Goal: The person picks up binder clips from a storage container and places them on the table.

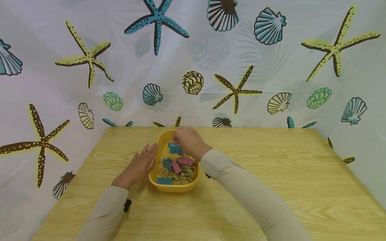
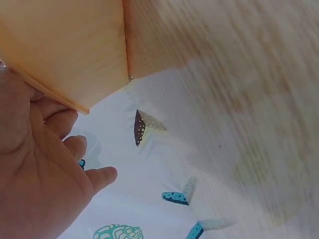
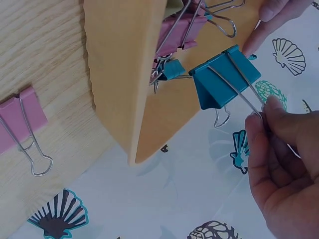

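Note:
My right hand [image 1: 190,143] pinches a blue binder clip [image 3: 225,77] by its wire handle, between thumb and fingers. In the head view that blue binder clip [image 1: 175,148] hangs over the far part of a yellow plastic bin [image 1: 176,188]. With its fingers extended, my left hand [image 1: 139,167] rests against the bin's left rim; the left wrist view shows the fingers [image 2: 62,122] at the rim's edge. Several blue, pink and olive binder clips lie heaped in the near half of the bin, among them a pink clip [image 1: 176,167] and a blue one [image 1: 164,181].
A pink binder clip [image 3: 24,119] lies on the wooden table [image 1: 271,160] beside the bin, hidden from the head view by the right arm. Behind the table hangs a white curtain [image 1: 181,67] printed with starfish and shells.

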{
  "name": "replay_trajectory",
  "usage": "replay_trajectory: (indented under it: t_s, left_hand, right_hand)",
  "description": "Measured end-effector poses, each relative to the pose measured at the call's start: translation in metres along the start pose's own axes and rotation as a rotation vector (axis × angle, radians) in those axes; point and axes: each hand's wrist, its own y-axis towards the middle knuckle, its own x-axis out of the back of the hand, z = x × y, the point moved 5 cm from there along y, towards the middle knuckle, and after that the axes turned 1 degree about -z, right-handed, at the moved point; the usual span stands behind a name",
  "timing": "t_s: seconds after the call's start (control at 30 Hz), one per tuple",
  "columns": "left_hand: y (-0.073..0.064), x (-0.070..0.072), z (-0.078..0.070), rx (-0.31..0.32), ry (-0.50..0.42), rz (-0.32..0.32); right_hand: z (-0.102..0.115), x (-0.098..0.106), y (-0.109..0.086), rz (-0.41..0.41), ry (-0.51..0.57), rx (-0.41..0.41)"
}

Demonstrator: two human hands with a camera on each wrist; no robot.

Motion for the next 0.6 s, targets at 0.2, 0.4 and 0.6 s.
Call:
replay_trajectory:
  t_s: [0.2, 0.4, 0.6]
  left_hand:
    - [0.0, 0.0, -0.001, -0.005, -0.012, 0.006]
    - [0.0, 0.001, -0.001, -0.005, -0.006, 0.006]
    - [0.0, 0.001, 0.0, 0.003, -0.003, 0.0]
  right_hand:
    - [-0.004, 0.006, -0.01, -0.018, 0.07, -0.007]
    - [-0.007, 0.017, -0.022, -0.072, 0.19, 0.012]
    - [-0.01, 0.025, -0.031, -0.134, 0.23, 0.017]
